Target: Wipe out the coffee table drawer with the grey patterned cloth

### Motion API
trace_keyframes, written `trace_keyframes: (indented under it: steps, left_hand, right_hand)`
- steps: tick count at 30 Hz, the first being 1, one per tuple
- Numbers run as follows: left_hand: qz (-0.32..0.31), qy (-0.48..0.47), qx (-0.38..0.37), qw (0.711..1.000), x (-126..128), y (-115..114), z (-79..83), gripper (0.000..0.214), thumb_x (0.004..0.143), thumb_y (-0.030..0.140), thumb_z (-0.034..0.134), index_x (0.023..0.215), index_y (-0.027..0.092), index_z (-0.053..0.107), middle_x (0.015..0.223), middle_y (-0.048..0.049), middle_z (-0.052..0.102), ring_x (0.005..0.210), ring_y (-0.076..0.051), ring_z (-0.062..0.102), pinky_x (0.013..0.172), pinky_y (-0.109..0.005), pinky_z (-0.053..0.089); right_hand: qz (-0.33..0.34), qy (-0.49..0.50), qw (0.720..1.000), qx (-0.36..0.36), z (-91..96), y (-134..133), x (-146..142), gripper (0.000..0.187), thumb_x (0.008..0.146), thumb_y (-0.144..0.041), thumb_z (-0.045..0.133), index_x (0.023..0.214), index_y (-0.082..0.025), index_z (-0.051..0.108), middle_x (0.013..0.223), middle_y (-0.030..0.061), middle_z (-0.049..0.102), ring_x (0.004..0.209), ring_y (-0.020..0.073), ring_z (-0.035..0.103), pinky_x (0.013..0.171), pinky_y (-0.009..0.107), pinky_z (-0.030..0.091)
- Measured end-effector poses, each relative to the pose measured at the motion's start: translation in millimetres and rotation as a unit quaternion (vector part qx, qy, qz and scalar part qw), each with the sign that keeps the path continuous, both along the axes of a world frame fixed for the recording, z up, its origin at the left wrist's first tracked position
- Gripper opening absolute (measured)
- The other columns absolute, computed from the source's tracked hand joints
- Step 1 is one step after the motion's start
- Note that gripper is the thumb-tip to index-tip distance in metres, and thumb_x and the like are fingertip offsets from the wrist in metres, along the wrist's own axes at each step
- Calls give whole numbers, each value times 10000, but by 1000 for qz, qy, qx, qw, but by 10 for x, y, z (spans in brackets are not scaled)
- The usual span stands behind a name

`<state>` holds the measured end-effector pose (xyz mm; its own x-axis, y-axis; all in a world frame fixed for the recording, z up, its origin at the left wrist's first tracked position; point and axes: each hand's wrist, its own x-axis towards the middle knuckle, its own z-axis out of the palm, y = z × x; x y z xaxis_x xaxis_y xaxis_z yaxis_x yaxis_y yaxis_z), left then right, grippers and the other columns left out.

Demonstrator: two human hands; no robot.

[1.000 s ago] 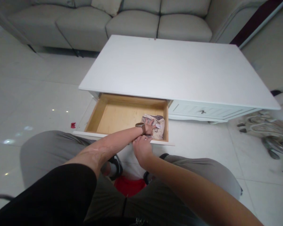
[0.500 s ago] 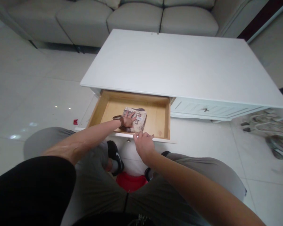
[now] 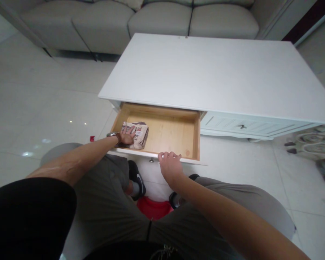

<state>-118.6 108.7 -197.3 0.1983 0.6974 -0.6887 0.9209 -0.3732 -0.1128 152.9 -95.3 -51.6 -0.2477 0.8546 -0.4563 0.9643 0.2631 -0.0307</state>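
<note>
A wooden drawer (image 3: 173, 134) stands pulled out from a white coffee table (image 3: 213, 72). Inside it, at the near left corner, lies a folded patterned cloth (image 3: 139, 133). My left hand (image 3: 127, 136), with a watch on the wrist, lies flat on top of the cloth with the fingers stretched out. My right hand (image 3: 170, 167) rests on the drawer's white front edge, its fingers curled over the rim just right of the small knob (image 3: 151, 160).
A grey sofa (image 3: 141, 18) stands behind the table. A second, closed drawer (image 3: 242, 126) is to the right. Shoes or sandals (image 3: 311, 142) lie on the tiled floor at the far right. A red stool (image 3: 153, 207) shows between my knees.
My left hand has slid the folded cloth from the drawer's right side across to its left corner. My right hand stayed on the front edge.
</note>
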Motion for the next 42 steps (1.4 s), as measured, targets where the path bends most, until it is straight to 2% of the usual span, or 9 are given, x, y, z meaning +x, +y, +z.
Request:
trace_keyframes:
  steps: [6,13,16,21,24,29,32,35,42]
  left_hand:
    - [51,-14,-27,998,80,79,26,1065,696,448,636,1649,209,226,1739,-111,32,1537,-526,14,1211,-648,113]
    - [81,-56,1,995,145,265,36,1111,665,398,626,1661,263,154,1742,-70,50,1540,-517,23,1210,-651,104]
    - [88,-73,9,993,176,363,28,1118,649,411,634,1658,257,178,1732,-85,125,1536,-518,44,1208,-645,101]
    - [79,-87,23,993,200,535,-7,1105,615,369,630,1646,255,249,1651,-103,358,1527,-489,159,1207,-632,128]
    - [72,-94,34,992,204,649,-34,1103,617,371,631,1646,259,251,1625,-106,404,1523,-474,189,1207,-620,145]
    - [72,-89,35,993,235,827,-39,1149,616,407,636,1660,243,183,1696,-110,254,1548,-485,70,1220,-617,105]
    - [70,-80,35,994,263,869,-11,1160,612,397,630,1662,248,161,1702,-107,241,1552,-475,66,1231,-601,91]
    - [61,-74,37,995,288,855,31,1133,639,383,611,1662,258,142,1700,-98,249,1554,-463,79,1233,-601,92]
    - [60,-53,56,995,353,768,96,1093,672,412,618,1659,256,174,1728,-82,158,1559,-460,57,1219,-603,144]
  right_hand:
    - [-1,-1,1000,-3,12,-4,-18,505,973,-83,305,1440,-110,497,1254,238,645,1113,347,623,953,654,484]
    - [-13,-2,1000,2,-1,-7,-52,505,973,-81,304,1428,-110,520,1223,251,655,1094,357,639,938,676,486]
    - [-14,-6,1000,2,-11,-3,-63,509,969,-75,306,1429,-117,522,1210,249,663,1088,354,644,936,676,488]
    - [-15,-23,1000,-2,-21,9,-100,493,967,-80,319,1411,-118,531,1190,247,673,1074,355,655,937,683,485]
    - [-14,-27,1000,0,-9,15,-125,479,965,-82,331,1396,-115,539,1180,255,679,1067,353,663,937,674,487]
    - [-16,-31,999,-12,7,33,-150,464,967,-88,339,1382,-102,544,1175,275,680,1081,366,670,931,671,486]
    - [-14,-28,999,-17,-3,41,-154,462,966,-91,341,1382,-75,541,1188,302,670,1091,384,670,923,674,486]
    - [-21,-22,999,-16,-16,43,-164,457,952,-79,364,1368,-68,551,1180,310,674,1089,397,675,918,690,484]
    - [-51,-10,999,-6,-25,32,-231,448,933,-41,404,1351,-62,564,1181,322,673,1113,398,678,956,688,473]
